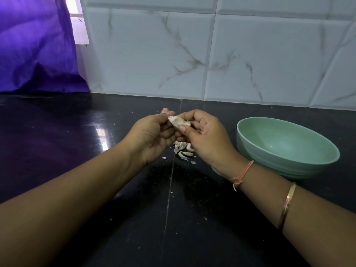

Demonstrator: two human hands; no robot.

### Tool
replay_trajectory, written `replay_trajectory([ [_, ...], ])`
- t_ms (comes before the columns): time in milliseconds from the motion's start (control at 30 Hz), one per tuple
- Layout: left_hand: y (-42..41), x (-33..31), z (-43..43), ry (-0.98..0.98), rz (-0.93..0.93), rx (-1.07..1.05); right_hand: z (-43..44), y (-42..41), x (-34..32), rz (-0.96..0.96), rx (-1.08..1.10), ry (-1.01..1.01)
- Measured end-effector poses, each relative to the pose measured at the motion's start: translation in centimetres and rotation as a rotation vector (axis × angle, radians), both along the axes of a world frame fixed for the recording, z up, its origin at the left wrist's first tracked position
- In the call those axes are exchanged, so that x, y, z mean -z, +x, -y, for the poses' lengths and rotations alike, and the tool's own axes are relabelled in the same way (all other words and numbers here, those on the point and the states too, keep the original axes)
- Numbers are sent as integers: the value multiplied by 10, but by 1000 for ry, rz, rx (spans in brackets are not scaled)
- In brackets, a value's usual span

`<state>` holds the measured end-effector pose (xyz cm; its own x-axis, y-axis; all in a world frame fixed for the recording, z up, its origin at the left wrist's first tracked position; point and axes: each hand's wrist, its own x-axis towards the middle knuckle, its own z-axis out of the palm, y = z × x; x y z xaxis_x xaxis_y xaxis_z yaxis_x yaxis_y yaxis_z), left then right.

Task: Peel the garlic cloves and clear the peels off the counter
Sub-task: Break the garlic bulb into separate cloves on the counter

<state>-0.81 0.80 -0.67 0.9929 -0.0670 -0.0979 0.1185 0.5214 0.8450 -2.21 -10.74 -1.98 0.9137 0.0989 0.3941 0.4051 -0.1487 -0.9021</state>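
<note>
I am holding one garlic clove (179, 121) up above the counter (77, 151), between both hands, near the middle of my view. My left hand (152, 135) is curling around the clove's eleven o'clock end, fingertips pinching it so it is not turning. My right hand (204, 137) is gripping the other end, its thumb pressing on the clove's near side. I judge the thumb is working at the papery skin there, which is why the clove is lying crosswise between the two grips.

Directly below my hands, at six o'clock from the clove, a small heap of garlic pieces (183, 150) is lying on the counter. I cannot tell whether these are whole cloves waiting or shed skins. A few loose flakes (164, 157) are lying around it. Peeling over this spot is probably keeping the scraps in one place for sweeping up later.

The green bowl (269, 164) is standing at three o'clock from my hands, close beside my right wrist but not touching it. It seems placed there so a finished clove needs only a short reach.

The tiled wall (154, 54) is rising at twelve o'clock, and a purple cloth (34, 45) is hanging at ten o'clock.

The peeling looks to be in an early stage, with clearing not yet begun.
</note>
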Motion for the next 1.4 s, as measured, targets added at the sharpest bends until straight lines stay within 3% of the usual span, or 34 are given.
replay_trajectory([
  [167, 0, 0, -3, 99, 48, -39, -1, 0, -1, -34, -48, 43],
  [467, 10, 13, -17, 841, 296, -205, 11, 4, -4, -138, -30, 225],
  [667, 8, 9, -14, 1166, 349, -253, 11, 3, -2, -154, -32, 222],
  [767, 2, 6, -11, 1072, 470, -333, 11, 4, -1, -152, 6, 205],
  [833, -1, 4, -8, 923, 556, -314, 11, 5, -1, -150, 21, 213],
  [900, -4, 4, -6, 909, 596, -284, 11, 5, 0, -140, 23, 220],
  [1233, -2, 6, -6, 881, 593, -299, 8, 3, 0, -13, 119, 76],
  [1400, -1, 6, -7, 738, 544, -294, 8, 1, -2, -15, 110, 82],
])
